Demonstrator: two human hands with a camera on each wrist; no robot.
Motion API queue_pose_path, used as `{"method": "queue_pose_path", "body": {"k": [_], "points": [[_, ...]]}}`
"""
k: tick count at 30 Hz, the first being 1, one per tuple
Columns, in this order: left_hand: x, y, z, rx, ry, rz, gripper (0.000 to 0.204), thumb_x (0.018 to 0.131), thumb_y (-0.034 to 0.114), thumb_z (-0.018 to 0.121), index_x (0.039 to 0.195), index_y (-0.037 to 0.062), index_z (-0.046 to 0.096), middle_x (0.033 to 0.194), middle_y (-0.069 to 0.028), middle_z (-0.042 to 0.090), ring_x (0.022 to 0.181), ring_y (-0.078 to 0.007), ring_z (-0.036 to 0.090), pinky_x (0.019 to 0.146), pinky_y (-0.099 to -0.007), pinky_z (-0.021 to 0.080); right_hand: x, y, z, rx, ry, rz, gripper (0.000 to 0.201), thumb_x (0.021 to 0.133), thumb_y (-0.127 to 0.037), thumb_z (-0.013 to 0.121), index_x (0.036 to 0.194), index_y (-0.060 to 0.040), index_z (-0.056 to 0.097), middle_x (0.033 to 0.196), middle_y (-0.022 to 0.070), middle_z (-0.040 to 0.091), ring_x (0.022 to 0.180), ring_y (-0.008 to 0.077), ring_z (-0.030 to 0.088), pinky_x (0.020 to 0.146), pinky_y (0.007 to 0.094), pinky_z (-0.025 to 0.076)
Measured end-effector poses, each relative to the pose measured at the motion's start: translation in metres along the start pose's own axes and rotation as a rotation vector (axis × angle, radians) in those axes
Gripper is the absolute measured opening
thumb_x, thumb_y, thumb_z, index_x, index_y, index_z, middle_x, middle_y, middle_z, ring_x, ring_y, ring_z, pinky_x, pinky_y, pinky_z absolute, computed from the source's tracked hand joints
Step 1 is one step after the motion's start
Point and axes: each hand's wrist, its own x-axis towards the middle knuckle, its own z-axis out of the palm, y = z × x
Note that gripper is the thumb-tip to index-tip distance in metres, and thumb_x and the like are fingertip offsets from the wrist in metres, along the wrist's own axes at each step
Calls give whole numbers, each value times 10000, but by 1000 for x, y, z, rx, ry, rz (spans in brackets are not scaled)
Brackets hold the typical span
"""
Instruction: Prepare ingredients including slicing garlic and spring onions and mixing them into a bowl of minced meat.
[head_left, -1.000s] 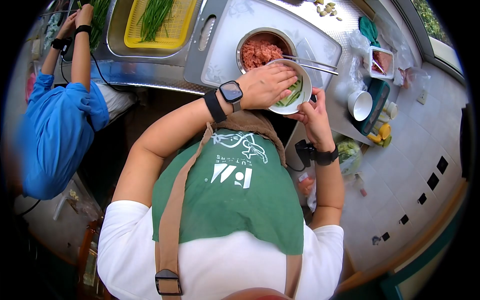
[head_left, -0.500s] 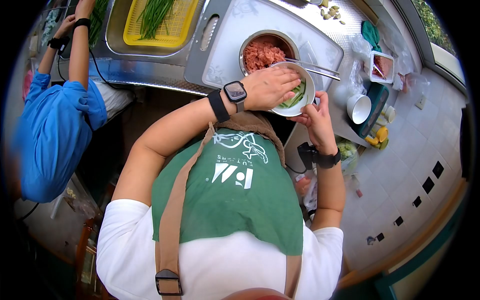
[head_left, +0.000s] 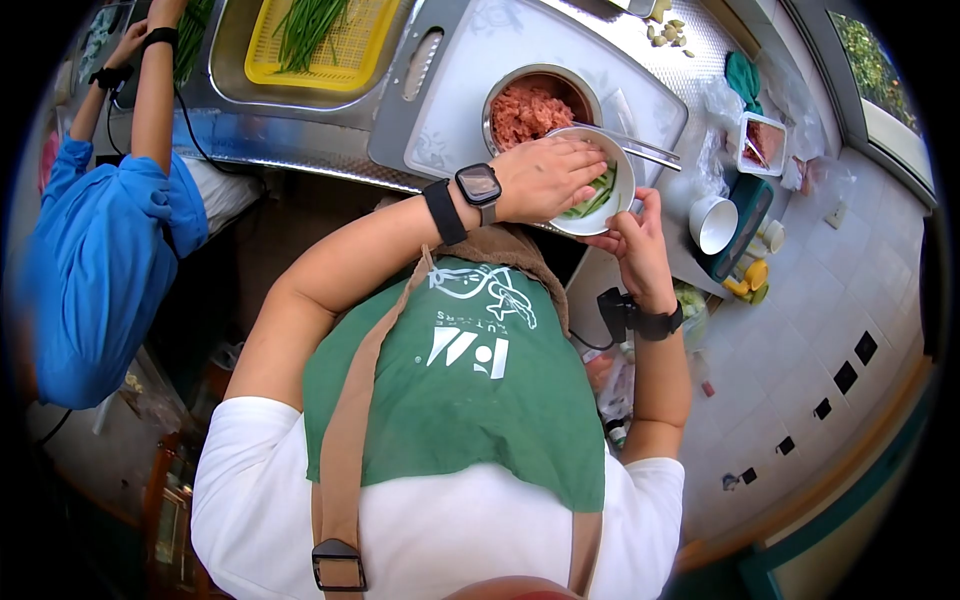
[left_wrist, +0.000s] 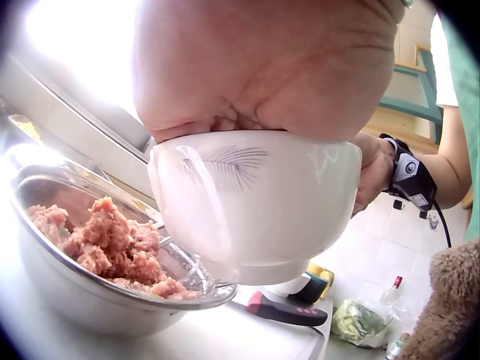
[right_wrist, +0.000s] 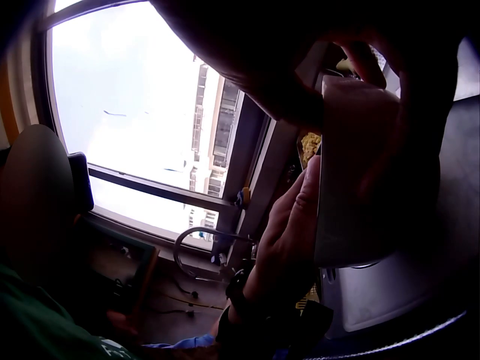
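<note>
Our right hand [head_left: 632, 243] grips the white bowl [head_left: 612, 199] tilted at the surface's near edge, so our flat left hand [head_left: 545, 177] holds back the greens [head_left: 597, 195].

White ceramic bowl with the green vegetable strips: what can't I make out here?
- Head view: left hand covers most of the white ceramic bowl; its contents mostly hidden.
- Left wrist view: bowl wall hides the inside.
- Right wrist view: backlit, right hand's grip unclear.
- Steel bowl of minced meat: cut off left.
</note>
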Motion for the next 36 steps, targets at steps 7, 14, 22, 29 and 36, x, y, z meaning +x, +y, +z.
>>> {"method": "queue_pose_path", "body": {"k": [7, 14, 22, 29, 36], "points": [[0, -2, -1, -12, 1, -11, 400, 950, 239, 502, 1267, 0, 553, 1279, -135, 567, 1219, -268, 511, 1065, -375, 378, 2, -3, 2, -7, 9, 6, 360, 869, 9, 463, 1176, -70, 295, 1067, 172, 572, 853, 235, 651, 739, 392, 591], [1, -4, -4, -32, -13, -32, 401, 956, 240, 490, 1261, -12, 554, 1280, -143, 566, 1217, -274, 513, 1057, -379, 383, 3, -5, 4, -11, 2, 2, 348, 873, 5, 460, 1169, -72, 296, 1080, 178, 569, 866, 246, 658, 738, 389, 593], [1, -5, -6, -41, 9, -20, 402, 949, 235, 500, 1255, -20, 555, 1272, -149, 569, 1214, -274, 514, 1048, -379, 392, 5, -7, 7, -19, 12, 1, 354, 869, 8, 461, 1174, -68, 299, 1084, 174, 567, 865, 246, 657, 744, 396, 594], [9, 18, -13, 198, 74, 96, 389, 896, 192, 551, 1243, 17, 572, 1300, -116, 565, 1258, -235, 495, 1106, -375, 347, 15, 17, -10, 72, -47, -86, 380, 867, 14, 464, 1200, -83, 308, 1097, 141, 561, 862, 213, 644, 749, 383, 590], [13, 20, -30, 9, 182, 296, 347, 839, 92, 587, 1184, 66, 620, 1232, -97, 606, 1193, -218, 556, 972, -328, 496, 18, 18, -15, 258, 23, -203, 397, 860, 30, 452, 1208, -99, 309, 1142, 140, 558, 922, 222, 649, 736, 364, 583]]}}
